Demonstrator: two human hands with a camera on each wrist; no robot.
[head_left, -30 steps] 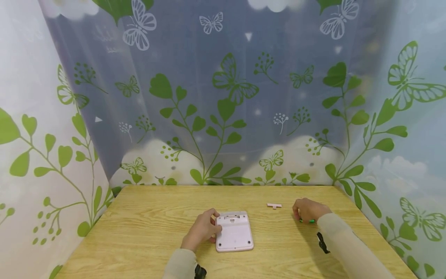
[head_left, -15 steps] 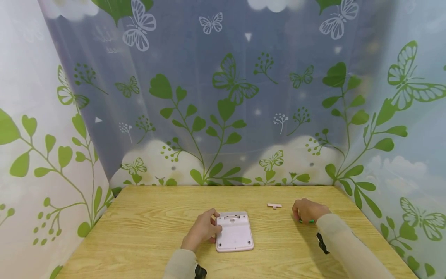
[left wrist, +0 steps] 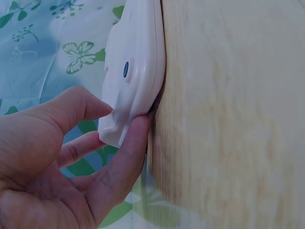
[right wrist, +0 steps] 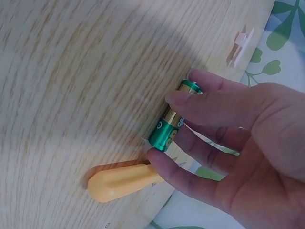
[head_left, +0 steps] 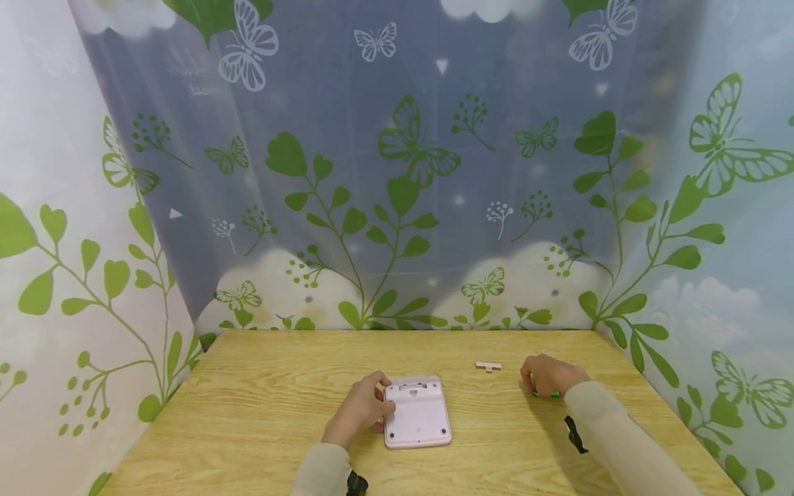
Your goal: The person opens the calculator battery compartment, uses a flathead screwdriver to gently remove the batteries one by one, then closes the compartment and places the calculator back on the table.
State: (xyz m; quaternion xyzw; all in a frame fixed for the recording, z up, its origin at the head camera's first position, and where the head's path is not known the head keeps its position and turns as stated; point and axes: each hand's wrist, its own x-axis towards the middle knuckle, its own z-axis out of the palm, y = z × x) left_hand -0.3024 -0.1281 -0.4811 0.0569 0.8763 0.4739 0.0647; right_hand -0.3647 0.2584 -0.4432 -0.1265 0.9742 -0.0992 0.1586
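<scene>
A pale pink calculator (head_left: 417, 420) lies back side up on the table, its narrow battery slot (head_left: 420, 386) uncovered near the far edge. My left hand (head_left: 361, 408) pinches its left edge; in the left wrist view the thumb (left wrist: 90, 107) presses the back while a finger (left wrist: 126, 162) is at the lower edge. Off to the right, my right hand (head_left: 551, 374) holds a green and gold battery (right wrist: 174, 117) between thumb and fingers, low over the table. Beyond it lies the small pink battery cover (head_left: 489, 366).
Beneath the right hand lies a screwdriver with a yellow-orange handle (right wrist: 121, 182), its far end hidden by the fingers. The wooden table (head_left: 267, 399) meets a printed curtain (head_left: 397, 207) at its back edge, with more curtain on both sides.
</scene>
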